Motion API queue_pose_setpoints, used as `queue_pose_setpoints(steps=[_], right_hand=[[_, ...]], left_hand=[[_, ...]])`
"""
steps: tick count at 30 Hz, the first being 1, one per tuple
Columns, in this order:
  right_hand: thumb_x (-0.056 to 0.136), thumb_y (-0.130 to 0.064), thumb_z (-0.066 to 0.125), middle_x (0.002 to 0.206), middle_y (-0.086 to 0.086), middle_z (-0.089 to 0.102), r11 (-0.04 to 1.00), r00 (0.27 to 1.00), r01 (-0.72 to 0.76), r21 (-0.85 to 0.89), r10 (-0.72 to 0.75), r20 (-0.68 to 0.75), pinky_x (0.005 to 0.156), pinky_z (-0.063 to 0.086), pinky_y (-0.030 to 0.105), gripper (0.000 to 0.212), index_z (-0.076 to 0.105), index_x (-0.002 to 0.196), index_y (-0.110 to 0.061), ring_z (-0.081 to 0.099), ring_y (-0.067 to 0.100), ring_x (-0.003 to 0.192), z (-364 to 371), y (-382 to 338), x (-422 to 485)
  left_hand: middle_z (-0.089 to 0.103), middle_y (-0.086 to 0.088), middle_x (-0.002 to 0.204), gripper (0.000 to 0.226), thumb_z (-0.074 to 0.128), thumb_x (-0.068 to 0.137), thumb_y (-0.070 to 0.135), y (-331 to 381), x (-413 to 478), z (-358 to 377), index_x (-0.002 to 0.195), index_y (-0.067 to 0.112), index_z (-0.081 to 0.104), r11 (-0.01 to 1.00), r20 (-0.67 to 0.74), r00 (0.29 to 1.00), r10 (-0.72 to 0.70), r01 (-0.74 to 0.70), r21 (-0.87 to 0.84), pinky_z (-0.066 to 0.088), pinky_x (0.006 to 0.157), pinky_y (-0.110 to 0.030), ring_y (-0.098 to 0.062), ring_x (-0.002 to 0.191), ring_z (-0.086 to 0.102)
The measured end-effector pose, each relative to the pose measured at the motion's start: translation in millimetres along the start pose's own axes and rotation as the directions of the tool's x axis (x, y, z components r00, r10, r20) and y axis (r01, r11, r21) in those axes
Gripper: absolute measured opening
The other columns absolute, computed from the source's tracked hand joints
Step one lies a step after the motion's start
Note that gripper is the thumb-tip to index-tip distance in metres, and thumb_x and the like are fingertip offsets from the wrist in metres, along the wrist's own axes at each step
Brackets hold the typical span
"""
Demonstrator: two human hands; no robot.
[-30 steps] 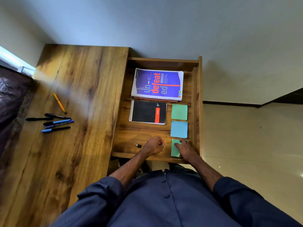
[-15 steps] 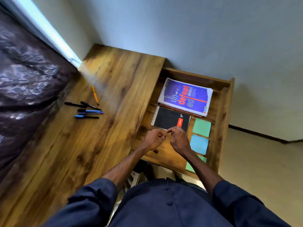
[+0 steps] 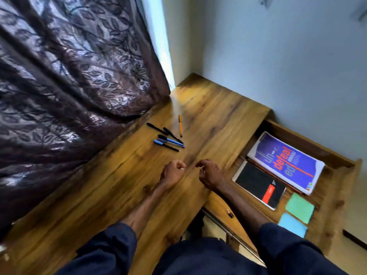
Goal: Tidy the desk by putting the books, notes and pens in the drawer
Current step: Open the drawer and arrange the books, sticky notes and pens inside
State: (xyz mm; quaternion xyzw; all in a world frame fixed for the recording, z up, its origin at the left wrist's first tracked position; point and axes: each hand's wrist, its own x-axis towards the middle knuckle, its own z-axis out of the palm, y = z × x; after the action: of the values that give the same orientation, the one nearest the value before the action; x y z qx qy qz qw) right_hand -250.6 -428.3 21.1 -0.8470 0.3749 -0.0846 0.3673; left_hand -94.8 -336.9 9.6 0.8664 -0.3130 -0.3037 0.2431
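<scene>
the pens (image 3: pixel 167 138) lie on the desk (image 3: pixel 214 124) beyond the left hand (image 3: pixel 173 172) — a clenched, empty fist — long axes slanting across; the right hand (image 3: pixel 208 173), loosely curled and empty, hangs slightly farther off.

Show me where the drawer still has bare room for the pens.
Free: the drawer floor near its front edge, between the black notebook and the front rail, around a small dark object. Crowded: the back holds the purple book; the right side holds the green notes and blue notes. Pens lie on the desktop.
</scene>
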Motion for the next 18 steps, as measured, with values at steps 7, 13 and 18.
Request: queue_pose_setpoints(steps=[7, 13, 18], right_hand=[[0.068, -0.014, 0.041, 0.107, 0.015, 0.071, 0.997, 0.992, 0.01, -0.07, -0.001, 0.126, 0.085, 0.049, 0.029, 0.052, 0.07, 0.11, -0.004, 0.065, 0.03, 0.099, 37.1, -36.9, 46.7], [0.094, -0.014, 0.054, 0.112, 0.021, 0.064, 0.981, 0.996, -0.001, -0.196, 0.02, 0.092, 0.082, 0.042, 0.04, 0.026, 0.06, 0.117, -0.003, 0.057, 0.038, 0.106, 50.4, -55.8, 96.7], [0.097, -0.021, 0.057, 0.118, 0.021, 0.059, 0.964, 0.993, 0.008, -0.264, 0.023, 0.116, 0.082, 0.046, 0.044, 0.027, 0.056, 0.118, -0.004, 0.057, 0.039, 0.107, 64.4, -71.7, 135.2]], left_hand=[[0.068, 0.004, 0.115, 0.022, 0.062, 0.088, 0.021, -55.4, 23.0, -38.7, 0.109, 0.025, 0.063, 0.992, -0.101, 0.988, -0.118, 0.123, 0.037, 0.048, 0.093, -0.031, -0.02, 0.111, 0.061], [0.066, 0.005, 0.112, 0.02, 0.057, 0.093, 0.02, -69.4, 37.5, -48.5, 0.113, 0.024, 0.057, 0.984, -0.126, 0.98, -0.152, 0.162, 0.069, 0.044, 0.078, -0.029, -0.015, 0.096, 0.056], [0.064, 0.005, 0.114, 0.02, 0.056, 0.095, 0.021, -72.5, 52.6, -52.0, 0.115, 0.024, 0.058, 0.984, -0.132, 0.978, -0.164, 0.172, 0.054, 0.039, 0.078, -0.028, -0.014, 0.101, 0.055]])
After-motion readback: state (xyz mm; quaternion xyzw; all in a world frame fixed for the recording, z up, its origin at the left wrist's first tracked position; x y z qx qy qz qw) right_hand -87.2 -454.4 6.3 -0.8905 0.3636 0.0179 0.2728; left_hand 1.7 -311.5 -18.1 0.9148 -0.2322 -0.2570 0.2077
